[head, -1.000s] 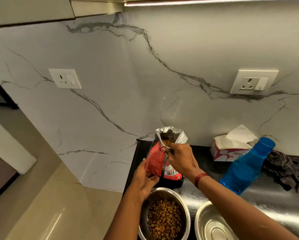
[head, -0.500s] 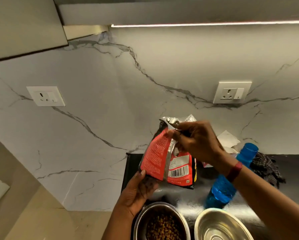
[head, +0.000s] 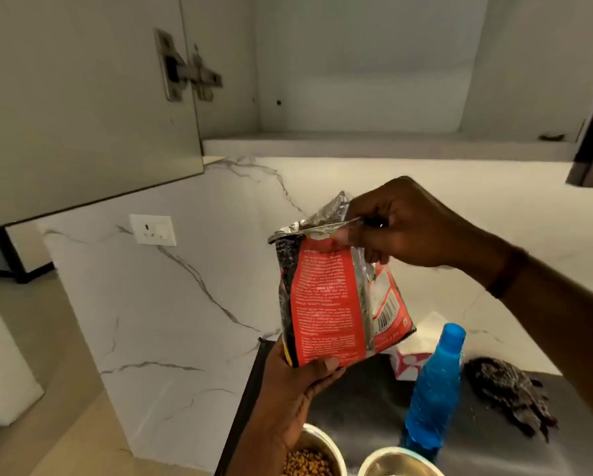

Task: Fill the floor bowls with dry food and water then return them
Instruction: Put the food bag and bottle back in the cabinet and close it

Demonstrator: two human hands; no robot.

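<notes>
A red and black dry food bag (head: 329, 297) with a silver foil top is held upright in the air above the black counter. My left hand (head: 298, 383) cups its bottom corner. My right hand (head: 401, 228) pinches the foil top edge. Below, at the frame's bottom edge, a steel bowl (head: 322, 444) holds brown dry food pellets. A second steel bowl (head: 391, 460) beside it on the right looks empty. A blue water bottle (head: 432, 389) with a blue cap stands just behind the second bowl.
An open wall cabinet with a bare shelf (head: 374, 146) is above, its door (head: 82, 97) swung left. A tissue box (head: 412, 359) and a dark cloth (head: 511, 396) lie on the black counter (head: 357, 400). A wall socket (head: 152, 230) sits on the marble backsplash.
Both hands have lifted the food bag up off the counter, away from the filled bowl. The view has tilted upward, and the open cabinet has come into sight.
</notes>
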